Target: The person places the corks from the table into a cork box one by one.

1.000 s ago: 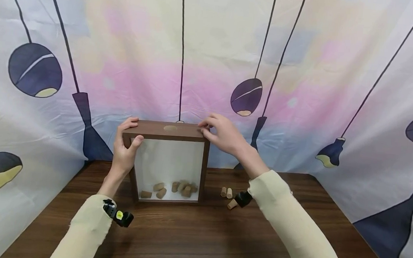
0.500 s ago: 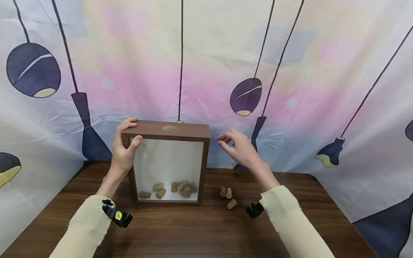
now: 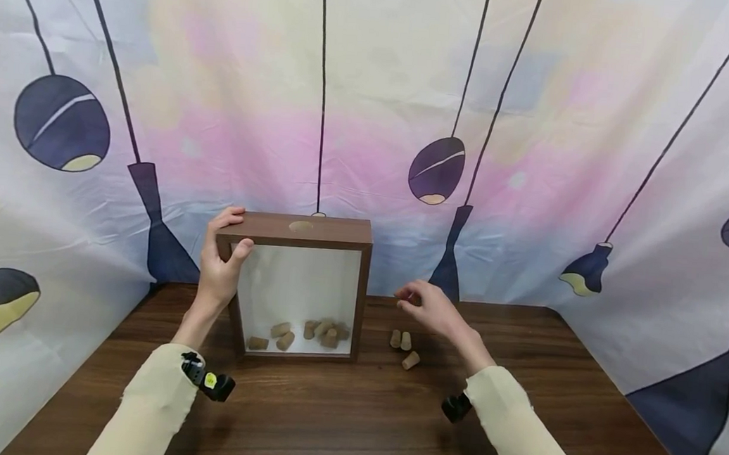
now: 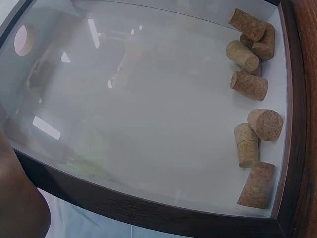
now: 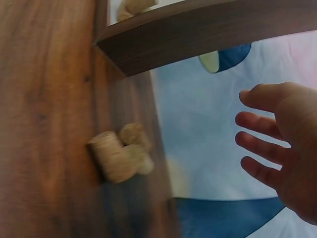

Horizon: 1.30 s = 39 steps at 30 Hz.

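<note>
A brown wooden frame box [image 3: 362,305] with a clear front and a hole [image 3: 302,227] in its top stands upright on the table. My left hand [image 3: 220,267] grips its upper left corner, thumb on the front and fingers over the top. Several wine corks [image 4: 250,87] lie inside along the bottom, seen through the front in the left wrist view. My right hand [image 3: 431,308] hovers to the right of the box with nothing in it, fingers loosely bent. Just below it on the table are three loose corks [image 3: 410,360], which the right wrist view shows grouped together.
The dark wood table [image 3: 351,424] runs back to a hanging cloth [image 3: 372,115] printed with lamps. Cloth also closes in the left and right sides. A small black camera [image 3: 455,407] sits on the right wrist, another camera [image 3: 218,386] on the left.
My right hand has left the top right corner of the box and moved right and down, toward the loose corks. The left hand and box have stayed in place.
</note>
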### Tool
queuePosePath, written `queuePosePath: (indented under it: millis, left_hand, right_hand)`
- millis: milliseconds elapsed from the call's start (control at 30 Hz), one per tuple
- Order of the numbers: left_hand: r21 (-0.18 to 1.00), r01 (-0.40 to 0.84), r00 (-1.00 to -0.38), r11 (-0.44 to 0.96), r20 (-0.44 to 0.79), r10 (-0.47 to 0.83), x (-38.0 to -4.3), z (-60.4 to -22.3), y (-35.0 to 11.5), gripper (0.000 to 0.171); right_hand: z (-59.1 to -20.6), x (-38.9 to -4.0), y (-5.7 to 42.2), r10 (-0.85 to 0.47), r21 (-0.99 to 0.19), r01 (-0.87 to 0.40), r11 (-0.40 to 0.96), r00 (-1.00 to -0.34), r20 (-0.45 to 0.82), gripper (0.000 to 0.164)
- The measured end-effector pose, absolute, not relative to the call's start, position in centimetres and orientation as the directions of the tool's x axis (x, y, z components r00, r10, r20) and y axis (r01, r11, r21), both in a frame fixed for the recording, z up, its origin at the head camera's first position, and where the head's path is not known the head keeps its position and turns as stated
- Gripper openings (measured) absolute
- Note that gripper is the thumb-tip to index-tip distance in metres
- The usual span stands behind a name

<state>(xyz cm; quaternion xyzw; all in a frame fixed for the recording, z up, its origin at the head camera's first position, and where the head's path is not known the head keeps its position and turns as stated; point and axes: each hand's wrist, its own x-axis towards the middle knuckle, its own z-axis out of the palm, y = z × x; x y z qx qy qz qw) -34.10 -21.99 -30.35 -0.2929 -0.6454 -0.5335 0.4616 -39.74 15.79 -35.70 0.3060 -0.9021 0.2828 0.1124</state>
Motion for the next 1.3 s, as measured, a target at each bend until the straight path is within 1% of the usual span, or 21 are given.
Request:
queuePosePath:
  millis: [67, 233, 467, 633, 800, 1033, 1300]
  left_hand:
    - [0.426, 0.867, -0.41, 0.257, 0.905, -0.117, -34.1, -30.3, -21.9, 0.049]
    - [0.431, 0.867, -0.415, 0.249, 0.902, -0.115, -34.2, -30.4, -22.0, 0.05]
    - [0.429, 0.868, -0.413, 0.251, 0.903, -0.117, -34.1, -30.5, -22.2, 0.048]
    - [0.428, 0.869, -0.411, 0.25, 0.904, -0.119, -34.1, -30.5, -22.3, 0.047]
    - [0.431, 0.87, -0.415, 0.237, 0.902, -0.118, -34.2, -30.6, -22.3, 0.047]
    - [0.419, 0.874, -0.404, 0.245, 0.908, -0.111, -34.3, -30.8, -22.3, 0.048]
    - [0.42, 0.877, -0.406, 0.234, 0.907, -0.109, -34.3, -30.7, -22.4, 0.048]
  right_hand:
    - [-36.7, -39.6, 16.2, -0.465, -0.48, -0.58, 0.658, -0.814, 0.347, 0.017]
    - [-38.5, -39.3, 17.1, -0.439, -0.56, -0.528, 0.638, -0.847, 0.299, 0.021]
    - [-40.6, -39.2, 17.4, -0.436, -0.563, -0.536, 0.629, -0.843, 0.315, 0.022]
    - [-42.1, -39.3, 18.0, -0.435, -0.575, -0.529, 0.624, -0.847, 0.307, 0.024]
    - [-43.2, -39.4, 18.4, -0.426, -0.592, -0.512, 0.623, -0.856, 0.292, 0.022]
    - [-44.1, -39.5, 18.6, -0.426, -0.626, -0.472, 0.621, -0.873, 0.236, 0.021]
    - [-44.0, -39.4, 18.5, -0.375, -0.615, -0.448, 0.649, -0.892, 0.254, 0.016]
